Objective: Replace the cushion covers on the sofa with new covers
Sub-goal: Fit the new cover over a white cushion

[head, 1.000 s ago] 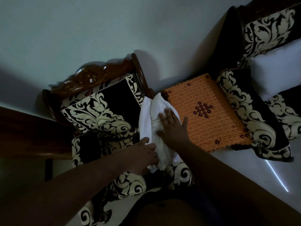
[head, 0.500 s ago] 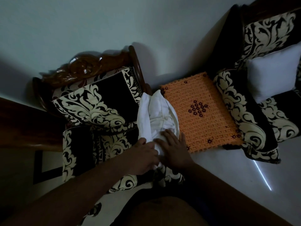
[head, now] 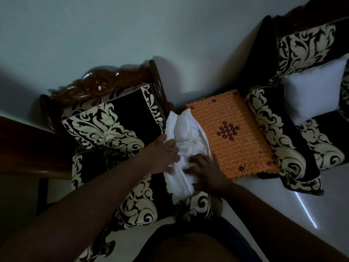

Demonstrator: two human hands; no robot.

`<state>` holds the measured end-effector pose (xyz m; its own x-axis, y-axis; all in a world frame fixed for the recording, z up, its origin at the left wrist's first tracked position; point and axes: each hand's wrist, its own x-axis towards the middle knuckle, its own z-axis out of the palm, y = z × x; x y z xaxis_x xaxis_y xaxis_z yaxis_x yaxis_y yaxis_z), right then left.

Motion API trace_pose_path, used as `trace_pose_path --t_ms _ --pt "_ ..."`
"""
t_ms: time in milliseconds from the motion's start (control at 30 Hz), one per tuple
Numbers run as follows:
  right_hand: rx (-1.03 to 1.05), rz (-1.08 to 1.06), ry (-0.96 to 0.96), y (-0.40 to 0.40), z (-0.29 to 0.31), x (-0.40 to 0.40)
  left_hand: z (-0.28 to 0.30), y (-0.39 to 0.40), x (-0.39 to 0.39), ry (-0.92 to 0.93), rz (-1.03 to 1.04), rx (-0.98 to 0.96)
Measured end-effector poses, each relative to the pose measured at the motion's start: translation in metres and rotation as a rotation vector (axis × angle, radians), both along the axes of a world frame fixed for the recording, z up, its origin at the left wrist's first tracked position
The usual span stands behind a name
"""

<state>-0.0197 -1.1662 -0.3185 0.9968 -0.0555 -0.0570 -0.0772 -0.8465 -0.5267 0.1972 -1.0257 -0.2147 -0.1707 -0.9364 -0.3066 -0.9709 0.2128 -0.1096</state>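
White cushion (head: 186, 137), orange mat (head: 232, 133) — black-and-cream floral chair cover (head: 113, 125).

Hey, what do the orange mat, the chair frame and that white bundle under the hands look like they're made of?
Orange mat: probably woven or crocheted yarn or plastic; open lattice texture, matte, dark flower motifs.
Chair frame: apparently carved wood, varnished; brown with glossy highlights on the scrollwork.
White bundle: soft cloth, likely cotton; it creases and folds where the left hand and right hand press it.

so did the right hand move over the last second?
Yes. The right hand slid down the white cushion toward the person, from beside the orange mat's middle to near its front edge.
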Motion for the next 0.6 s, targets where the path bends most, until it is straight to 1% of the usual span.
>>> trace_pose_path --t_ms 100,167,233,300,333,367,400,467,533,600 --pt "0.07 0.023 -0.105 -0.006 0.009 -0.005 0.005 -0.018 0.019 -0.082 0.047 0.025" --pt "0.105 -0.02 -0.187 -0.008 0.02 0.002 0.007 -0.026 0.027 -0.1 0.043 0.042" --pt "0.143 -0.164 -0.259 -0.012 0.032 0.017 0.007 -0.033 0.027 -0.079 0.012 0.015" --pt "0.19 -0.385 -0.304 -0.016 0.039 0.039 0.008 -0.042 0.018 -0.014 0.012 -0.035" --pt "0.206 -0.496 -0.264 -0.018 0.042 0.049 0.008 -0.045 0.013 0.018 0.01 -0.05" --pt "0.216 -0.58 -0.178 -0.02 0.043 0.059 0.008 -0.048 0.007 0.045 0.006 -0.054" --pt "0.211 -0.618 -0.075 -0.022 0.044 0.066 0.007 -0.049 0.003 0.072 0.001 -0.051" --pt "0.133 -0.575 0.067 -0.027 0.041 0.075 0.001 -0.05 0.0 0.077 -0.034 -0.046" --pt "0.089 -0.512 0.088 -0.03 0.037 0.075 -0.005 -0.052 0.007 0.016 -0.085 -0.054" --pt "0.107 -0.497 0.072 -0.031 0.031 0.073 -0.006 -0.056 0.024 -0.051 -0.096 -0.034"
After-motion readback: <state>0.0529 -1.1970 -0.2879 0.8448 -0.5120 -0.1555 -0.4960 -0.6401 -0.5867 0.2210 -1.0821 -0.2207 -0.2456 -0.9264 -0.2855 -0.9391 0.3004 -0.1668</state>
